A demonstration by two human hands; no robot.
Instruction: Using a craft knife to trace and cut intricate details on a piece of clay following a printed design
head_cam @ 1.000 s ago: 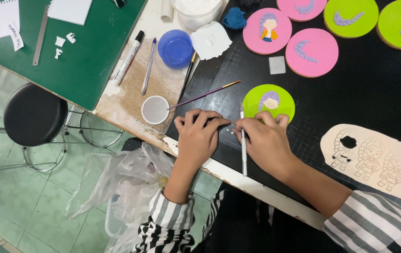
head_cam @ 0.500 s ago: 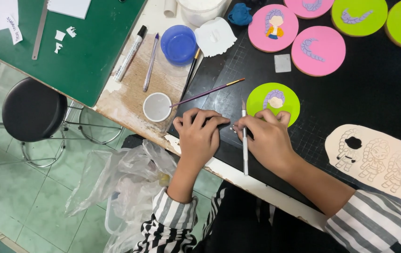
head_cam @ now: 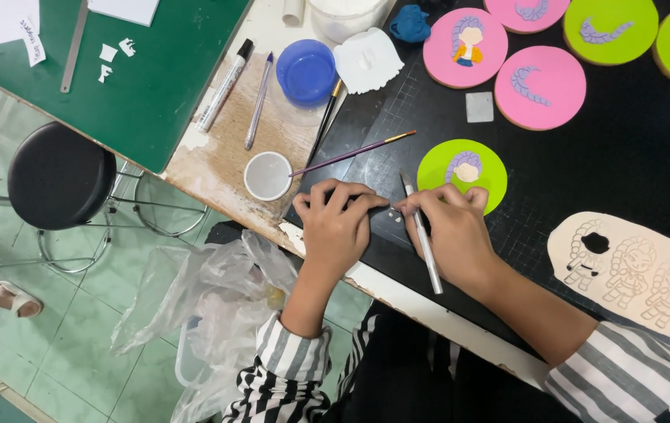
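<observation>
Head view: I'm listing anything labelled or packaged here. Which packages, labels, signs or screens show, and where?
White paper slip: top left on the green mat, narrow, with dark handwriting.
White marker pen: on the bare wood, slim, black cap, printed barrel.
Clear plastic bag: below the table edge, crumpled.
No signs or screens.

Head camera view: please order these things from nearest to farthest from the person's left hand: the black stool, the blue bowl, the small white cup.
From the left hand:
1. Small white cup, just up-left of the hand on the worn wooden board.
2. Blue bowl, higher up, beyond the cup.
3. Black stool, far left, down on the tiled floor.
</observation>
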